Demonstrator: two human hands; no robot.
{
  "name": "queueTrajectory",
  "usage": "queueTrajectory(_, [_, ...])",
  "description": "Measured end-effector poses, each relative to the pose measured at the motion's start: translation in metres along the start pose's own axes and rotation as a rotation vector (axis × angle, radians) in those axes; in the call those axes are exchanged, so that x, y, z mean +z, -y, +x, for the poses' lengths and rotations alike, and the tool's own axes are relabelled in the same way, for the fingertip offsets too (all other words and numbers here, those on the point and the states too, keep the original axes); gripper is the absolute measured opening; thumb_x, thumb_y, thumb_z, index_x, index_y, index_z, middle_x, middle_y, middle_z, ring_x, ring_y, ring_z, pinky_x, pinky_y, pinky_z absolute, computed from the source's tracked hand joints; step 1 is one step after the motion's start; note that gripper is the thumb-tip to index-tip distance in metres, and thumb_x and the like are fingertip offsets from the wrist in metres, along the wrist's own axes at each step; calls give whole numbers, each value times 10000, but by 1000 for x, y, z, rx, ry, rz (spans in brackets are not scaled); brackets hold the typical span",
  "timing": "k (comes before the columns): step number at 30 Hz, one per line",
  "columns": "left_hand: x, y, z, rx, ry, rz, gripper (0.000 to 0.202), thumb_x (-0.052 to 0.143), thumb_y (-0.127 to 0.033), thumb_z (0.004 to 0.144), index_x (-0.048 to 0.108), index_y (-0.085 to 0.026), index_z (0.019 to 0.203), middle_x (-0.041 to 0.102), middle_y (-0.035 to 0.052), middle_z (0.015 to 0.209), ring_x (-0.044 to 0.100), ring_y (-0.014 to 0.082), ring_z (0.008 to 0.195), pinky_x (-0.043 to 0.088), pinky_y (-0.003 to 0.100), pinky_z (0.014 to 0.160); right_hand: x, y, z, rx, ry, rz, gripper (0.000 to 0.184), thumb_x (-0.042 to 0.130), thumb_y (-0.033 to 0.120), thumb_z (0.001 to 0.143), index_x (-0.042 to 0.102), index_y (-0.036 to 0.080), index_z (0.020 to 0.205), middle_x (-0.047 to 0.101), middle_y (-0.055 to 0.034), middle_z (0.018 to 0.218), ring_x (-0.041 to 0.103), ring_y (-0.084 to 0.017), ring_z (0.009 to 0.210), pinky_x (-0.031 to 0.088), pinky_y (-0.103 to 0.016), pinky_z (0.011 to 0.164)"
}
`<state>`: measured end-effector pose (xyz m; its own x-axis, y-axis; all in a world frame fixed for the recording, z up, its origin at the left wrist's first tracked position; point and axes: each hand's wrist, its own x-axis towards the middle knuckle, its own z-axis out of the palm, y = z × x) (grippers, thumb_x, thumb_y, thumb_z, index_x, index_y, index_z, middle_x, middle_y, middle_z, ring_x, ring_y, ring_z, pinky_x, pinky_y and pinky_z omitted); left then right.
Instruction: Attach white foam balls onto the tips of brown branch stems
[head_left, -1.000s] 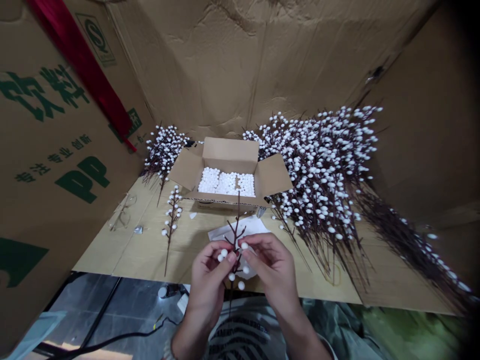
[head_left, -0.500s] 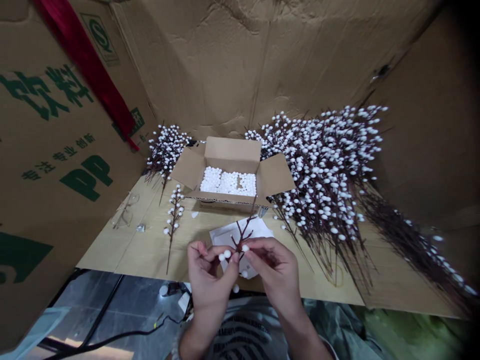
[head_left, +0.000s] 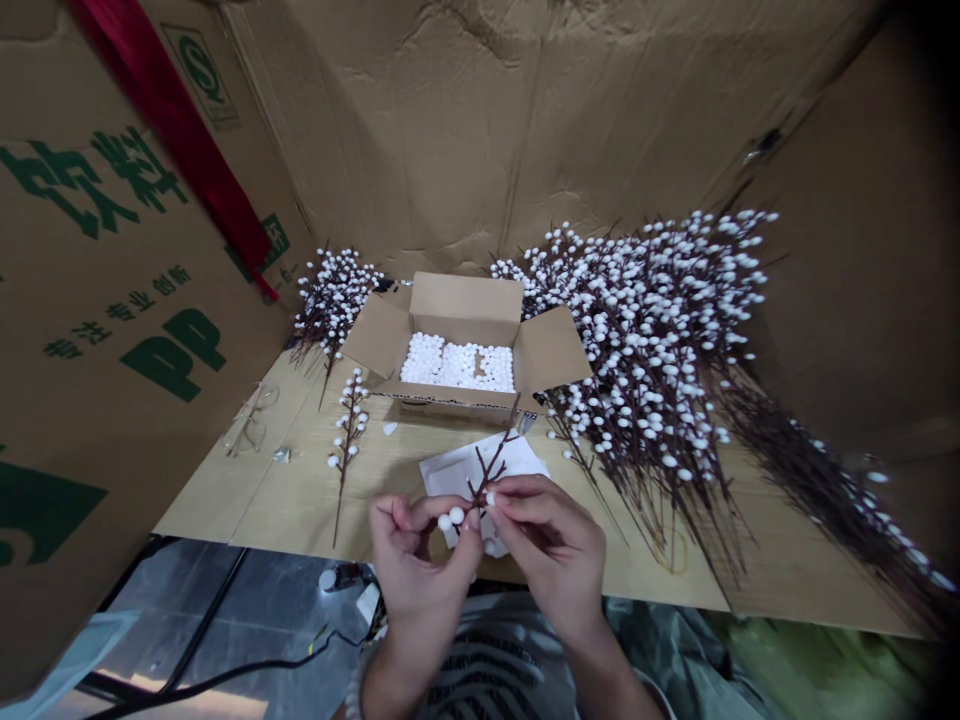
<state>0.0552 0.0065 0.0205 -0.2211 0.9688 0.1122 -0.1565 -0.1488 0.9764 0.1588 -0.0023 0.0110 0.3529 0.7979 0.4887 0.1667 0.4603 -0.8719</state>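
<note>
Between thumb and forefinger, my left hand (head_left: 426,550) pinches a brown artificial berry branch (head_left: 489,472) that points up and away from me. Several white balls sit on its lower twigs, some beside my left fingers. My right hand (head_left: 553,540) is closed on a small white foam ball (head_left: 490,498), held against a twig of the branch; whether the twig has entered the ball I cannot tell. Under the hands lies a white sheet of paper (head_left: 450,472). Just beyond it stands an open cardboard box (head_left: 461,398) with loose white foam balls (head_left: 450,365) inside.
A big pile of white-berried branches (head_left: 637,330) lies at right, with a bundle of bare brown stems (head_left: 810,450) beyond. At left are a smaller pile (head_left: 337,290), one single berried branch (head_left: 347,440) and glasses (head_left: 251,425). Cardboard walls (head_left: 405,130) enclose the table.
My right hand has shifted slightly right and turned, still pinching the ball at the branch. The branch tip leans a little further right. My left hand has moved slightly left and down.
</note>
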Motion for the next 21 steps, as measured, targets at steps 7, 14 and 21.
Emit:
queueTrajectory(7, [0, -1, 0, -21, 1, -31, 480, 708, -70, 670, 284, -266, 779, 722, -65, 645, 636, 104, 602, 474, 215, 668, 1, -1, -1, 46, 3, 46, 209, 694, 45, 738, 721, 250, 771, 741, -15, 807, 702, -138, 703, 573, -216, 610])
queueTrajectory(14, [1, -3, -1, -58, -7, -51, 477, 713, -89, 672, 283, -267, 776, 717, -59, 640, 620, 107, 585, 468, 204, 619, 2, -3, -2, 25, -9, -9, 135, 693, 99, 761, 718, 231, 746, 739, -37, 789, 696, -159, 689, 575, -251, 592])
queueTrajectory(21, [1, -2, -2, -49, -28, -44, 472, 729, -99, 663, 299, -265, 764, 713, -51, 642, 646, 116, 599, 493, 217, 632, 3, -4, -2, 37, 1, 26, 152, 694, 84, 754, 708, 234, 736, 737, -29, 780, 693, -148, 680, 571, -234, 575])
